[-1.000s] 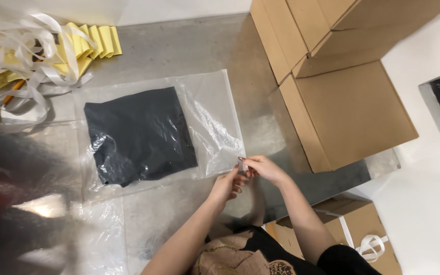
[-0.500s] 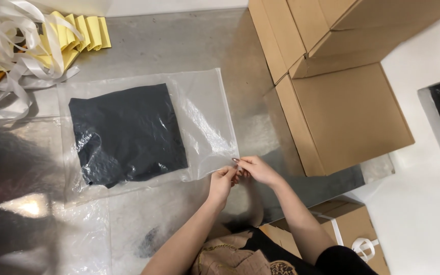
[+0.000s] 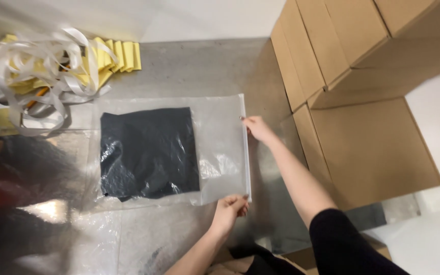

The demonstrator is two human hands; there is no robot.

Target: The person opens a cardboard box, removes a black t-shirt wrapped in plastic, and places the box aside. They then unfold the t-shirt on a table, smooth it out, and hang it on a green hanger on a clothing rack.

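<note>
Right hand: (image 3: pixel 258 128) fingers pinched on the zip slider at the far end of the bag's closure strip, arm stretched out over the steel top.
Left hand: (image 3: pixel 230 209) fingers curled and pinching the near corner of the same strip, thumb on top.
Zip bag: (image 3: pixel 220 153) one, clear plastic, lying flat between the two hands and the paper pile; its closure edge runs straight from hand to hand.
Black garment: (image 3: pixel 148 152) one, folded square, inside the bag, pushed toward the closed side; a clear margin of empty plastic sits between it and the zip edge.
Table: (image 3: pixel 199 69) brushed steel; bare strip beyond the bag and a narrow bare lane between zip edge and boxes.
Cardboard boxes: (image 3: pixel 362 102) at least three, stacked just beside the right hand, hemming in that side.
Loose plastic sheets: (image 3: pixel 52 229) crumpled, count unclear, overlapping the bag's near left edge.
White strips: (image 3: pixel 42 66) a tangled heap, far left corner.
Yellow papers: (image 3: pixel 118 56) fanned stack under and beside the strips, count unclear.
</note>
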